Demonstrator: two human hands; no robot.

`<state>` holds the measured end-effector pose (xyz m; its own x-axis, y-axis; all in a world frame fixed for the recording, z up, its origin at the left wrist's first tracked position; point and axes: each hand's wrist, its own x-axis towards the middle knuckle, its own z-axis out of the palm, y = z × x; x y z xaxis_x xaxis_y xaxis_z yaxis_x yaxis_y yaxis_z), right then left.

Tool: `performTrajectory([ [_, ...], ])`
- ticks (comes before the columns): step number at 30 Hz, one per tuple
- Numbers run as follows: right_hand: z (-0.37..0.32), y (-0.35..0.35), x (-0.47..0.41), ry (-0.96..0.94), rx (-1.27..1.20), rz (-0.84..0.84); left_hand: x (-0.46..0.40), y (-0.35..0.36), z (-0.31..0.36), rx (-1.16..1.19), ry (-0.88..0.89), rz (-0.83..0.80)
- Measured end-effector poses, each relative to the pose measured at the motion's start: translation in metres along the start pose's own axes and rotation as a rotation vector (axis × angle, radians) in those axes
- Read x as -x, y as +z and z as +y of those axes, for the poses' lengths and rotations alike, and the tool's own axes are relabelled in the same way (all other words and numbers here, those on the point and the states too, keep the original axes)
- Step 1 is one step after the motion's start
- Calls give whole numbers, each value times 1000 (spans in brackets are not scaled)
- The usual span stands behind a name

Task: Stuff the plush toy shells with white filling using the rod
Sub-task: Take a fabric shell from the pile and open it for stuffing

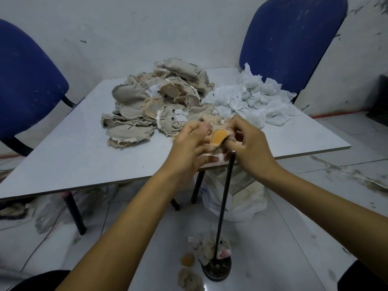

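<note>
Head view: one plush shell [218, 138], orange patch facing up, is held over the tip of the upright rod [224, 204], pinched by the left hand [190, 143] and right hand [249, 143]. Looks like early days, since a big pile of flat shells [151, 101] is left on the table [63, 156] beside the white filling [252, 99].
</note>
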<state>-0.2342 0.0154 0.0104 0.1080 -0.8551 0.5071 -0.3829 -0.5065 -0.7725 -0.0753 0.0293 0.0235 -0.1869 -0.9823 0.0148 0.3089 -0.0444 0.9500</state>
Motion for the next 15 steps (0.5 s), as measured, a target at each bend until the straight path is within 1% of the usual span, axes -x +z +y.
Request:
performTrajectory([
  [1, -1, 0, 0, 7, -39, -56, 0, -2, 0, -18, -20, -1],
  [3, -3, -5, -3, 19, -151, -203, 0, -4, -2, -73, -4, 16],
  [5, 1, -20, -7, 5, -146, -306, -1, -9, -3, -91, 17, 62],
  [6, 5, -28, -10, -22, -65, -316, -1, -12, -1, -111, 13, 61],
  [7, 10, -36, -12, -58, 77, -306, -1, -15, 0, -157, 1, 34],
  [9, 23, -49, -17, -127, 440, -327, -2, -21, 0, -368, 12, -11],
  [10, 29, -51, -18, -130, 566, -378, -3, -23, -1, -494, 48, 4],
  [11, 32, -52, -17, -110, 625, -428, -4, -24, -3, -602, 91, 43],
  [12, 34, -51, -16, -90, 631, -449, -5, -25, -6, -681, 128, 83],
  [13, 34, -49, -15, -91, 609, -429, -5, -25, -8, -731, 155, 103],
  [15, 31, -46, -11, -156, 547, -333, -6, -24, -13, -840, 191, 88],
])
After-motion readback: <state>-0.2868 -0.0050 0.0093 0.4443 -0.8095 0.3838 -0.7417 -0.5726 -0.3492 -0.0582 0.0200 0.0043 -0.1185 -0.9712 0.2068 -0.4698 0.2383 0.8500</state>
